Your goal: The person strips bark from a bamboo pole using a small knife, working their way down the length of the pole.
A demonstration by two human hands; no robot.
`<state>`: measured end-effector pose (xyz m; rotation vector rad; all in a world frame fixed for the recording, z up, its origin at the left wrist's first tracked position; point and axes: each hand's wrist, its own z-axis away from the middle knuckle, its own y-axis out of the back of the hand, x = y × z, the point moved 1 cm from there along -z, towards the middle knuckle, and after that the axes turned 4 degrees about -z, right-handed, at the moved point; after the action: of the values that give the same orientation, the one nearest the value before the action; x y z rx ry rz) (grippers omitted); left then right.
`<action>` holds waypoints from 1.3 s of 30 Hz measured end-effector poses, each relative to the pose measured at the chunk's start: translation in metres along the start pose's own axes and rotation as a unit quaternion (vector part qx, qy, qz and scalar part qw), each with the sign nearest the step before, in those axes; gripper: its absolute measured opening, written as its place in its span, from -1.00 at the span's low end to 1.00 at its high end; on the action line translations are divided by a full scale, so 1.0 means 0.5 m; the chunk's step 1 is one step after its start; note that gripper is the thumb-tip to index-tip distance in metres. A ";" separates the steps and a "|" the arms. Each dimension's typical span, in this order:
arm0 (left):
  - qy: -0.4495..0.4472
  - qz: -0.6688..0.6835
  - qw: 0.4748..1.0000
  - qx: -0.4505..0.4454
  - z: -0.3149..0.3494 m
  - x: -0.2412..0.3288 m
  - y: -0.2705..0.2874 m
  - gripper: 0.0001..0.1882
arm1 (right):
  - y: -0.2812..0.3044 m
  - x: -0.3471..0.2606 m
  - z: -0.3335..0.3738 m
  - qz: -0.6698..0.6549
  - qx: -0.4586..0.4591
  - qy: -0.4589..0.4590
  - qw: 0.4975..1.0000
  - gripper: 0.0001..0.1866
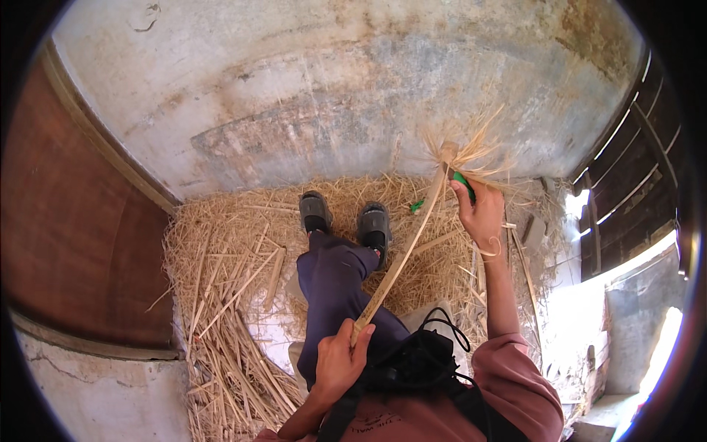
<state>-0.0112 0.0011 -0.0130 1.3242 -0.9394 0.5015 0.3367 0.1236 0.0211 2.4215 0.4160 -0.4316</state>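
A long cane (401, 258) is held slantwise above the lap, over a bed of straw (236, 295) that is heaped against the wall (331, 88). Its lower end is gripped in the clenched left hand (340, 361), near the black bag (412, 361). Its upper end is frayed into splinters (460, 151), and just beside that end the right hand (482, 214) is closed on a green-handled tool (462, 181). Beyond the cane's middle, two shoes (346, 214) are planted on the straw. Loose sticks (228, 287) are strewn to the cane's left.
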 end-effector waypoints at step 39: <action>-0.037 0.126 0.991 0.038 -0.100 0.038 0.024 -0.78 | 0.046 -0.162 0.161 -0.268 -0.263 0.032 0.926 -0.70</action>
<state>0.0043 0.0479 0.0111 1.3064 -1.1671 0.6908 0.2571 0.0400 0.0062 1.7798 1.0851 -0.4039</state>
